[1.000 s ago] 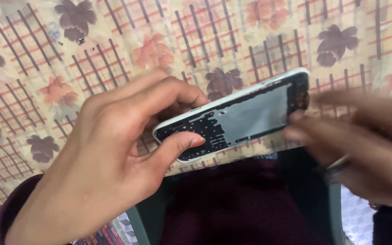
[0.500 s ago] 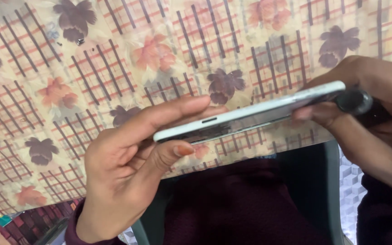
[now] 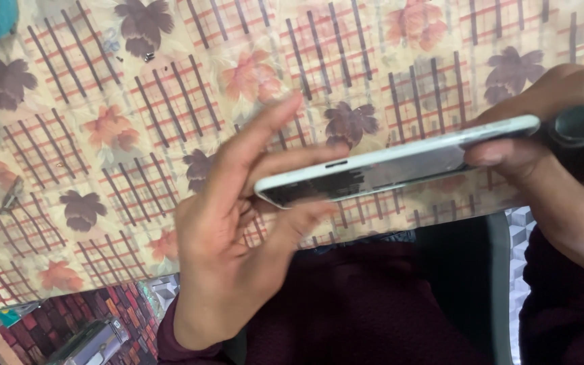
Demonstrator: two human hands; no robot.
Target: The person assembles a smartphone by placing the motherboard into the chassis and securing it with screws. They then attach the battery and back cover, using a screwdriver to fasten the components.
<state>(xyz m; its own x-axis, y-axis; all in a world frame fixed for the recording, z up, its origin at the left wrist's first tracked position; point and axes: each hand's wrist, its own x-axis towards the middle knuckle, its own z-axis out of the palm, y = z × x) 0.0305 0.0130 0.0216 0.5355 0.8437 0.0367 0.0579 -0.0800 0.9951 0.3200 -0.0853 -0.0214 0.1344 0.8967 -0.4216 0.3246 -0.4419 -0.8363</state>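
A floral tablecloth (image 3: 103, 135) fills the background from nine to twelve o'clock, with open room there. The left hand (image 3: 238, 250) pinches the white phone (image 3: 400, 165) edge-on at its seven o'clock end; the right hand (image 3: 562, 169) grips the three o'clock end beside a black ring (image 3: 581, 125).

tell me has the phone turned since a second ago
Yes. The phone has tipped from broad face up to nearly edge-on above the flowered tablecloth, held between the left hand and the right hand.
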